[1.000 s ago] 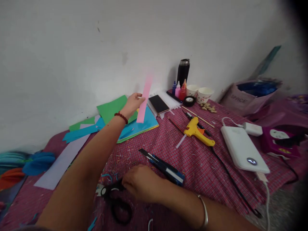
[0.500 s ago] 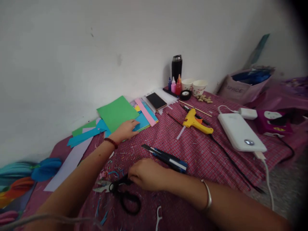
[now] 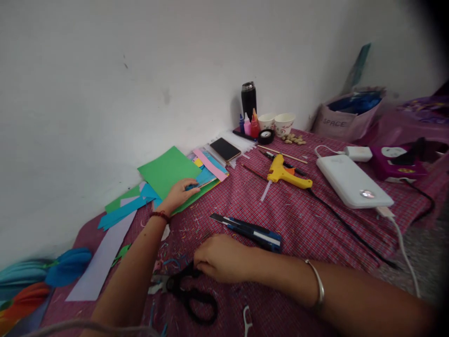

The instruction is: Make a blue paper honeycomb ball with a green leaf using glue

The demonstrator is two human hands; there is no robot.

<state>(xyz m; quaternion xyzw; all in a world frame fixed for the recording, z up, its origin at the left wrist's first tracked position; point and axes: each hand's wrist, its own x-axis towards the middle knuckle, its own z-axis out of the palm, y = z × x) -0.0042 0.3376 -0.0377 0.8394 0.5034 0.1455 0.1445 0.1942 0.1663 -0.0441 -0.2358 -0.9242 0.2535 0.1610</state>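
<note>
The right hand (image 3: pixel 220 258) is gripping black-handled scissors (image 3: pixel 175 285), their long axis running left to right, while the farther left hand (image 3: pixel 182 192), its grip indeterminable, is lying over blue paper (image 3: pixel 206 176) beyond them.

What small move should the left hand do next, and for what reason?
Perhaps the left hand should lift the blue paper gently: its fingers are at that paper, and the pink strip lies close by, so a quick pull might disturb it.
</note>
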